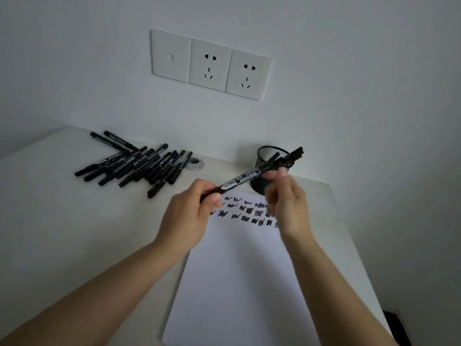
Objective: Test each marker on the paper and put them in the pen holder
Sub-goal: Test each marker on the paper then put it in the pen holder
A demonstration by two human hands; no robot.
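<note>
A black marker (243, 178) with a white label is held level above the top of the paper (239, 270). My left hand (189, 216) grips its left end. My right hand (287, 203) is blurred, and its fingers pinch the marker near its right part. The paper carries several rows of black scribbles (247, 213) near its far edge. A black mesh pen holder (268, 158) stands behind the paper with several markers (295, 153) sticking out of it. A pile of several black markers (139, 163) lies on the desk to the left.
The white desk (74, 221) meets a white wall carrying a row of sockets (210, 64). A round metal cable grommet (194, 163) sits beside the marker pile. The desk's right edge runs close to the paper, with a dark object (396, 325) below it.
</note>
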